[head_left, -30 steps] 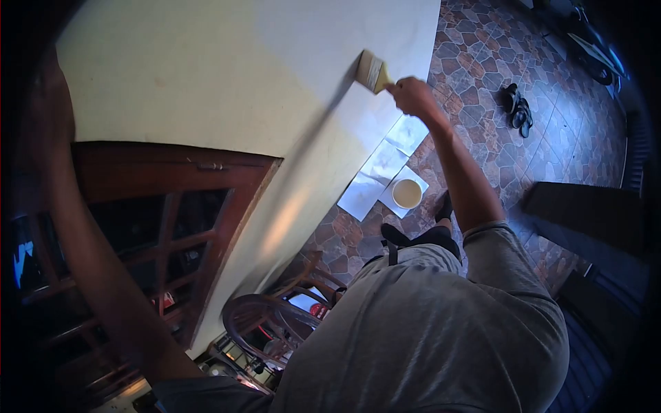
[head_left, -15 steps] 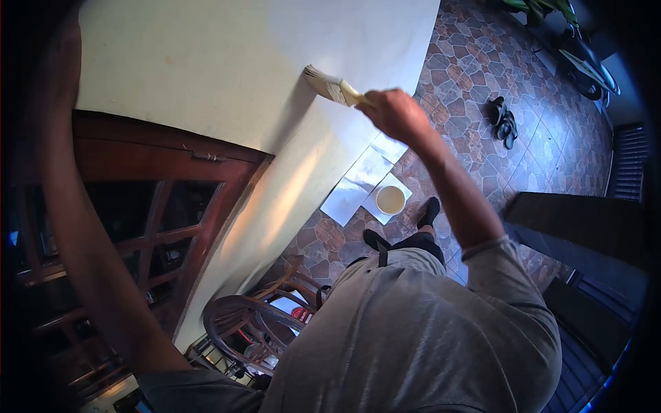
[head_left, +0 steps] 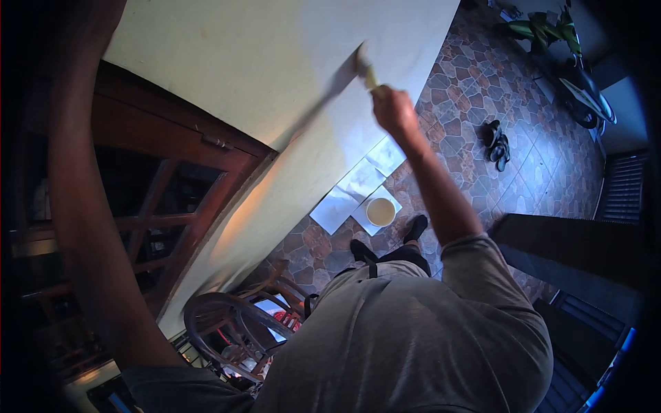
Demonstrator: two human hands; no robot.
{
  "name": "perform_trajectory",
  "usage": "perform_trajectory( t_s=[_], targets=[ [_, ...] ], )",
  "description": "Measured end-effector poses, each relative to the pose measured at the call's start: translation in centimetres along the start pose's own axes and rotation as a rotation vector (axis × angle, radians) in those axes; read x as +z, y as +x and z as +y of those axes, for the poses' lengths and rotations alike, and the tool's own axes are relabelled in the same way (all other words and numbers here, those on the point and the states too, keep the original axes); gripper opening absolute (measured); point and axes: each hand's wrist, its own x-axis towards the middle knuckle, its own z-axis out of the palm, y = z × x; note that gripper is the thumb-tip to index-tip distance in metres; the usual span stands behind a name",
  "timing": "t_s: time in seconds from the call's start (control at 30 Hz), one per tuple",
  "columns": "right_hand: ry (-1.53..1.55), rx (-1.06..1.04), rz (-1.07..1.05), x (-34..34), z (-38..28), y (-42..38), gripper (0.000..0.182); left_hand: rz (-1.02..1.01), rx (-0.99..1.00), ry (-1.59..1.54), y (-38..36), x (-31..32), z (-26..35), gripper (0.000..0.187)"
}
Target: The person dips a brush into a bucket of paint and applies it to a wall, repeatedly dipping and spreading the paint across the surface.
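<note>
Probably light, stiff-handled and soft-bristled, the flat paintbrush (head_left: 365, 67) is pinched by its handle, the best hold, in the curled right hand (head_left: 396, 111), bristles at the wall (head_left: 234, 69) toward its edge by the stone-patterned floor (head_left: 451, 151). The left hand is out of frame, its state untold. No writing can be read; a red marking (head_left: 283, 317) at the wooden chair (head_left: 219, 298) is too small.

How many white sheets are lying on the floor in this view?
4: near sheet, middle sheet and far sheet along the wall, plus one sheet under the bucket. More may hide beneath.
</note>
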Motion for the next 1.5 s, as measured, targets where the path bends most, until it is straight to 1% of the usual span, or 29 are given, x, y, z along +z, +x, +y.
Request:
perform_trajectory(
  t_s=[0.03,0.07,0.1,0.13,0.2,0.23,0.3,0.37,0.4,0.43,0.5,0.53,0.6,0.63,0.67,0.7,0.73,0.8,0.83,0.9,1.0,1.1,1.17,1.3,1.33,1.37,1.4,1.43,1.5],
  targets=[
    [0.076,0.005,-0.014,0.5,-1.6,-2.4,0.024,0.002,-0.013,0.003,0.2,-1.5,1.7,0.058],
    [0.102,-0.008,-0.014,0.5,-2.7,-4.2,0.02,-0.078,-0.134,-0.014,0.2,-2.7,3.2,0.059],
    [0.073,-0.04,-0.131,-0.3,-3.0,-5.3,0.02,-0.154,-0.254,-0.03,0.2,-3.3,3.8,0.06],
    [0.048,-0.061,-0.183,-1.2,-3.2,-6.0,0.02,-0.151,-0.265,-0.022,0.1,-1.9,2.2,0.06],
    [0.007,-0.139,-0.264,-3.0,-2.0,-5.4,0.021,0.039,0.062,0.407,-0.1,1.9,-2.2,0.061],
    [-0.007,-0.19,-0.295,-3.6,-1.0,-4.4,0.023,0.036,0.055,0.417,-0.2,1.7,-2.1,0.061],
    [-0.047,-0.197,-0.198,-3.6,1.6,-0.6,0.025,0.182,0.107,0.397,0.0,1.2,-1.2,0.061],
    [-0.062,-0.032,-0.215,-6.3,2.0,2.7,0.025,0.131,0.08,0.339,0.3,-1.1,0.7,0.06],
    [-0.071,-0.016,-0.175,-7.4,2.2,3.4,0.025,0.074,0.05,0.26,0.7,-2.2,1.3,0.059],
    [-0.08,0.001,-0.134,-7.9,2.6,4.0,0.025,0.087,0.07,0.264,1.3,-2.8,1.1,0.059],
    [-0.05,0.042,-0.107,-7.6,3.7,4.0,0.028,-0.372,0.015,-0.018,1.7,-3.2,0.3,0.074],
    [-0.058,0.12,-0.051,-7.0,4.5,3.7,0.028,0.016,0.019,0.034,0.8,-0.3,-0.5,0.067],
    [0.012,0.277,0.066,-4.5,5.5,2.8,0.03,-0.027,0.021,0.103,0.5,0.9,-2.0,0.067],
    [0.068,0.325,0.054,-2.8,5.5,2.3,0.029,-0.064,0.013,0.178,0.4,1.3,-2.5,0.068],
    [0.077,0.249,-0.013,-0.9,5.4,1.5,0.025,-0.015,0.039,0.077,0.3,1.7,-3.0,0.068],
    [0.048,0.052,-0.013,2.9,5.7,0.2,0.023,-0.011,0.056,0.075,0.3,1.6,-2.5,0.068],
    [0.109,0.09,-0.171,4.4,3.5,-1.0,0.023,0.009,0.052,0.047,0.4,1.1,-1.8,0.067],
    [0.228,0.116,-0.284,2.7,0.1,-4.5,0.022,-0.013,0.054,-0.007,0.9,-0.5,-0.3,0.064],
    [0.281,0.058,-0.206,3.3,0.5,-5.7,0.022,0.001,0.065,-0.008,1.2,-0.8,0.2,0.064],
    [0.224,0.001,-0.338,2.3,1.4,-6.6,0.021,-0.012,0.042,-0.02,1.1,-0.9,0.5,0.064],
    [0.093,-0.102,-0.451,0.7,4.6,-4.7,0.024,-0.036,0.047,-0.012,1.1,-1.1,0.6,0.063],
    [0.054,0.024,-0.257,-0.4,7.7,0.4,0.027,-0.051,0.03,0.017,1.3,-1.6,1.0,0.063],
    [0.069,0.094,-0.181,-3.9,8.5,3.0,0.027,-0.066,0.037,0.036,1.3,-1.9,1.1,0.063],
    [0.212,0.323,0.191,-6.0,10.0,4.7,0.026,-0.087,0.04,0.03,1.3,-1.8,1.2,0.063],
    [0.246,0.353,0.158,-5.5,9.6,4.6,0.025,-0.081,0.029,0.029,1.3,-1.8,1.2,0.063],
    [0.219,0.261,0.11,-3.2,9.5,4.1,0.025,-0.086,0.028,0.025,1.1,-1.7,1.3,0.063],
    [0.1,0.166,-0.024,-0.8,8.3,3.2,0.025,-0.086,0.025,0.023,1.1,-1.7,1.3,0.063],
    [0.117,0.113,-0.169,2.2,6.7,1.7,0.026,-0.085,0.025,0.022,1.3,-1.7,1.2,0.064],
    [0.268,0.111,-0.304,2.4,2.0,-3.1,0.021,-0.085,0.031,0.021,1.3,-1.8,1.3,0.064]
  ],
)
